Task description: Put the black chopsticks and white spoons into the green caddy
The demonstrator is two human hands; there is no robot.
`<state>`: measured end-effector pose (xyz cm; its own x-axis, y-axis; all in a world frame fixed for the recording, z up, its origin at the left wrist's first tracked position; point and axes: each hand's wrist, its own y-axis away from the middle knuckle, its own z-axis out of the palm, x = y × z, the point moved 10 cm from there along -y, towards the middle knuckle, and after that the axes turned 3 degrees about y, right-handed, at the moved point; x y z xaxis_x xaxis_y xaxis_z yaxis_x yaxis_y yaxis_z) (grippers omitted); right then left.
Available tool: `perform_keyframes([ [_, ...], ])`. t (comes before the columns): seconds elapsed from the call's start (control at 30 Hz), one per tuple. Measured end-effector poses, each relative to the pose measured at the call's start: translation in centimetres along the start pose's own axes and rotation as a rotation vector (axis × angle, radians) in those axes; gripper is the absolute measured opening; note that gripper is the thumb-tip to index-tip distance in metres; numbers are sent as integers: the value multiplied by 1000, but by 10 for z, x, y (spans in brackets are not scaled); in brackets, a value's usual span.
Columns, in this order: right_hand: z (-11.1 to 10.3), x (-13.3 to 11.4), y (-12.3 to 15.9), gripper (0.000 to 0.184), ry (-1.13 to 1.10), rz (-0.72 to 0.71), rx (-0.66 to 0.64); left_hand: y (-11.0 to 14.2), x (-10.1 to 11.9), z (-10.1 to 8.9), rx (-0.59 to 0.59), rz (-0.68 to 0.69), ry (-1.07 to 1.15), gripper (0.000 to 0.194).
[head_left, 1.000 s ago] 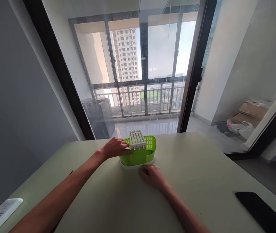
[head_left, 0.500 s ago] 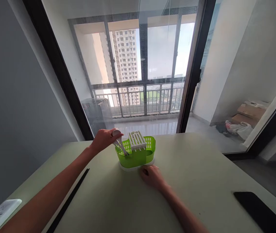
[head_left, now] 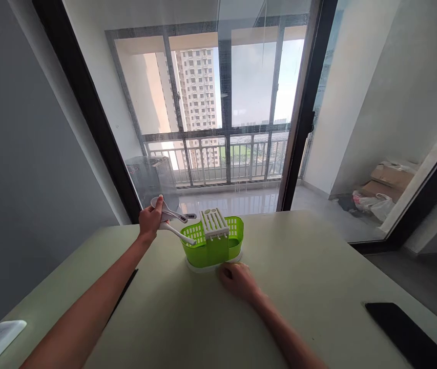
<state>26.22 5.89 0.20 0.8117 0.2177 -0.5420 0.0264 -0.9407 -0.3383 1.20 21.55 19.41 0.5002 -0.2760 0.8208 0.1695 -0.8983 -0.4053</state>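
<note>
Gripping white spoons (head_left: 182, 235), smooth and glossy, by their bowl ends in the left hand (head_left: 150, 220), between nine and ten o'clock from the green basket (head_left: 217, 251). Pointing slim handles, some dark-marked at the tips, toward three o'clock, the lowest over the basket's rim. Showing, at six o'clock on the smooth pale table (head_left: 298, 277), rounded plastic walls pierced at the back, a white oval base (head_left: 203, 269), and a slatted, hooked white rack (head_left: 215, 224). Folding left fingers tightly; curling the right hand (head_left: 237, 279) into a loose fist by the base at five o'clock, hard to tell whether touching. Hiding most bowls; hard to count. Covering part of a black rod (head_left: 126, 289) at seven o'clock with the left arm (head_left: 87, 318). Cutting off a black slab (head_left: 406, 328) at four and a white strip (head_left: 1, 338) at eight.
</note>
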Motion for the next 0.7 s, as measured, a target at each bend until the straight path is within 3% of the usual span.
perform_keyframes([
  [0.2, -1, 0, -1, 29, 3, 7, -2, 16, -54, 0, -207, -211, 161, 59],
  [0.43, 3, 3, 3, 31, -19, 3, -11, 71, -120, -14, -600, -429, -21, 66],
  [0.57, 5, 4, 4, 32, -20, -3, -12, 96, -150, -18, -744, -464, -177, 69],
  [0.7, 7, 6, 4, 33, -13, -1, -4, 101, -171, -22, -795, -423, -322, 72],
])
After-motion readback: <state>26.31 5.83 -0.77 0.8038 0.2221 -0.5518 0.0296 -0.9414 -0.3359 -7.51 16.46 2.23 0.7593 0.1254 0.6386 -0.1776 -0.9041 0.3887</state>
